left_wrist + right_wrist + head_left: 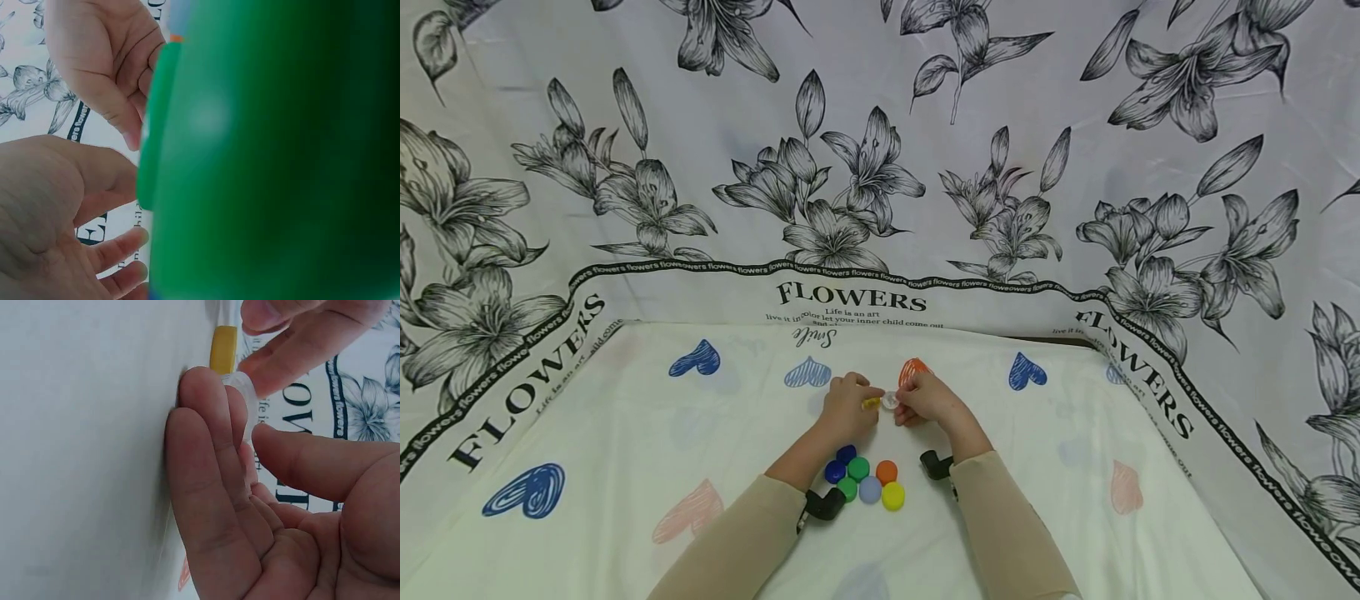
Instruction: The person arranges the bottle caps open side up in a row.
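Observation:
Over the far middle of the table, my left hand (850, 408) has a small yellow cap (871, 403) at its thumb and fingertips. My right hand (928, 400) pinches a clear round cap (890, 401) right beside the yellow one. The right wrist view shows the clear cap (247, 394) at the right fingertips (203, 381), with the yellow cap (223, 350) just beyond it. Left fingertips reach in from the top there. In the left wrist view a large green cap (212, 156) hides the left thumb tip and both caps.
Nearer my body, between the forearms, lies a group of blue, green, orange (887, 472), pale blue (870, 489) and yellow caps (892, 497). Black wrist cameras (826, 504) sit under both wrists. A white heart-print cloth (1000, 417) covers the table; flower-print fabric (850, 100) hangs behind.

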Action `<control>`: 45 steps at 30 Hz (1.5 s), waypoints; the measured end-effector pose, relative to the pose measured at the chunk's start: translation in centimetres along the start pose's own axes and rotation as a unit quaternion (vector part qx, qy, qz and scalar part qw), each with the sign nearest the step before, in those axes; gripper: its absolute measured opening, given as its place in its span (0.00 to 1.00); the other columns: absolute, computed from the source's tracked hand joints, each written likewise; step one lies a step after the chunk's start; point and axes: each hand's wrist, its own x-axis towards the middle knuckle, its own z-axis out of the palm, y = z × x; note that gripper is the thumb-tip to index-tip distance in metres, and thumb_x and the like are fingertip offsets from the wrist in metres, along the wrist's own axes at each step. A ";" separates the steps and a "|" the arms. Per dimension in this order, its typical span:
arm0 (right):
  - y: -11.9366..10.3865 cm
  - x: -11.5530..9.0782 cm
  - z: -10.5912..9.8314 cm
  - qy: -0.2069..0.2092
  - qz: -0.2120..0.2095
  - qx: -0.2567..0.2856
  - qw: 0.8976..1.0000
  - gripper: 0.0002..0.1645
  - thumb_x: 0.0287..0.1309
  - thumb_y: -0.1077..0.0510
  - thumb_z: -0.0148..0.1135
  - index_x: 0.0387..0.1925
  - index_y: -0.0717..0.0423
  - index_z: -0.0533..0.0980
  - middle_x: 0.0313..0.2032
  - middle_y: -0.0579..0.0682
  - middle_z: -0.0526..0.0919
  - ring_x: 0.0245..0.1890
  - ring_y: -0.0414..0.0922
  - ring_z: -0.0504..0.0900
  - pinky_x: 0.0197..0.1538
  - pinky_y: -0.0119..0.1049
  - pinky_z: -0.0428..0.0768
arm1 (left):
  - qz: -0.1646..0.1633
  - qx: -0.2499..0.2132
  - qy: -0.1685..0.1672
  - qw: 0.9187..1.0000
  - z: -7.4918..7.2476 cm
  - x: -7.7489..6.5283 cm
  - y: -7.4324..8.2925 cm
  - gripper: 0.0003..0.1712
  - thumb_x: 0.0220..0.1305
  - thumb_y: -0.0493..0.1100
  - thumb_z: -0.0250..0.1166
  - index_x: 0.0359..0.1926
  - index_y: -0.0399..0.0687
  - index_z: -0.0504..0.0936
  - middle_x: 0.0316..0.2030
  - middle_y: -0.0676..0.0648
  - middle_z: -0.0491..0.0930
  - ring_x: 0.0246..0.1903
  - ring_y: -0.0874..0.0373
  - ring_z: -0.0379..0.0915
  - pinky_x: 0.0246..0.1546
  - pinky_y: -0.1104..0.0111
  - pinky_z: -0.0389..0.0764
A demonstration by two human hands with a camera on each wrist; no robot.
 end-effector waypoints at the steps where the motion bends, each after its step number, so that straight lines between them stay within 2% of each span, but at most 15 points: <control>1: 0.0 0.0 0.0 -0.001 0.000 -0.001 1.000 0.10 0.76 0.61 0.55 0.42 0.66 0.75 0.30 0.57 0.86 0.29 0.46 0.88 0.37 0.38 0.86 | -0.002 0.006 -0.003 1.000 0.0 0.0 0.0 0.21 0.63 0.39 0.69 0.58 0.52 0.87 0.61 0.42 0.71 0.60 0.42 0.61 0.56 0.51 0.71; 9: -0.4 0.2 0.4 -0.013 0.004 -0.010 1.000 0.10 0.75 0.62 0.55 0.43 0.68 0.76 0.31 0.57 0.86 0.28 0.45 0.87 0.37 0.36 0.85 | 0.007 0.038 -0.015 0.999 -0.4 -0.3 -0.3 0.22 0.63 0.43 0.71 0.59 0.52 0.86 0.63 0.40 0.71 0.61 0.40 0.61 0.58 0.49 0.69; 13: -0.8 -0.1 0.5 -0.006 0.006 -0.023 1.000 0.11 0.75 0.61 0.56 0.47 0.67 0.76 0.31 0.57 0.86 0.28 0.46 0.86 0.37 0.38 0.85 | 0.018 0.047 -0.016 0.999 -1.1 -0.5 -0.7 0.24 0.65 0.44 0.69 0.62 0.53 0.84 0.62 0.41 0.71 0.60 0.41 0.62 0.57 0.49 0.70; 15: -1.2 -0.3 0.4 0.010 0.002 -0.045 0.999 0.12 0.74 0.60 0.58 0.49 0.65 0.76 0.31 0.56 0.85 0.27 0.46 0.86 0.37 0.38 0.85 | 0.023 0.036 -0.017 0.999 -1.9 -0.8 -1.0 0.24 0.66 0.43 0.68 0.63 0.52 0.83 0.61 0.42 0.73 0.58 0.43 0.64 0.57 0.50 0.71; 19: -2.2 -0.9 0.2 0.030 -0.020 -0.095 0.995 0.12 0.71 0.57 0.62 0.49 0.62 0.77 0.29 0.53 0.83 0.25 0.45 0.83 0.35 0.39 0.83 | 0.015 -0.023 -0.029 0.999 -4.2 -1.7 -1.5 0.19 0.68 0.41 0.66 0.59 0.48 0.84 0.51 0.45 0.80 0.49 0.48 0.72 0.50 0.55 0.77; 22: -3.1 -1.4 0.4 -0.008 -0.052 -0.123 0.991 0.10 0.68 0.57 0.65 0.46 0.59 0.80 0.30 0.52 0.83 0.26 0.46 0.83 0.36 0.39 0.83 | -0.007 -0.059 -0.062 0.996 -5.7 -2.9 -1.8 0.12 0.68 0.39 0.67 0.51 0.46 0.85 0.42 0.49 0.81 0.40 0.52 0.75 0.41 0.60 0.80; 26: -4.0 -2.3 1.8 -0.096 -0.109 -0.190 0.971 0.04 0.66 0.59 0.68 0.41 0.55 0.82 0.30 0.50 0.84 0.29 0.48 0.83 0.36 0.38 0.81 | -0.007 -0.054 -0.125 0.991 -6.8 -4.6 -2.7 0.05 0.62 0.33 0.70 0.40 0.43 0.86 0.30 0.50 0.78 0.31 0.55 0.72 0.34 0.65 0.76; 29: -4.4 -3.0 3.4 -0.120 -0.126 -0.252 0.952 0.02 0.64 0.61 0.68 0.38 0.52 0.83 0.30 0.46 0.84 0.31 0.47 0.82 0.38 0.37 0.78 | 0.003 -0.036 -0.158 0.987 -6.6 -5.3 -3.3 0.07 0.59 0.32 0.72 0.35 0.45 0.84 0.27 0.50 0.76 0.30 0.56 0.71 0.34 0.64 0.73; 33: -4.0 -3.7 5.3 -0.104 -0.113 -0.308 0.939 0.06 0.59 0.65 0.70 0.35 0.50 0.84 0.30 0.43 0.81 0.31 0.43 0.79 0.37 0.35 0.78 | 0.016 -0.022 -0.165 0.986 -5.5 -5.5 -3.2 0.07 0.59 0.34 0.73 0.35 0.48 0.83 0.28 0.50 0.75 0.32 0.55 0.71 0.36 0.62 0.73; 39: -3.5 -4.0 6.7 -0.090 -0.114 -0.325 0.934 0.09 0.52 0.63 0.76 0.34 0.53 0.83 0.26 0.43 0.80 0.27 0.42 0.77 0.32 0.33 0.78 | 0.026 -0.017 -0.162 0.986 -4.5 -5.9 -2.6 0.08 0.58 0.39 0.75 0.35 0.50 0.82 0.28 0.51 0.77 0.32 0.55 0.72 0.37 0.61 0.75; 42: -3.6 -3.9 6.5 -0.090 -0.118 -0.327 0.933 0.08 0.53 0.61 0.78 0.35 0.53 0.85 0.27 0.42 0.81 0.28 0.41 0.78 0.34 0.34 0.79 | 0.032 -0.034 -0.162 0.986 -4.7 -5.9 -2.6 0.07 0.59 0.39 0.76 0.36 0.48 0.85 0.28 0.52 0.78 0.32 0.55 0.73 0.37 0.62 0.75; 45: -3.7 -3.8 6.0 -0.094 -0.116 -0.323 0.935 0.10 0.55 0.58 0.78 0.39 0.53 0.86 0.30 0.41 0.82 0.32 0.41 0.79 0.40 0.36 0.80 | 0.038 -0.068 -0.159 0.984 -5.2 -5.8 -2.7 0.05 0.62 0.38 0.74 0.39 0.44 0.88 0.30 0.53 0.82 0.32 0.55 0.74 0.37 0.64 0.77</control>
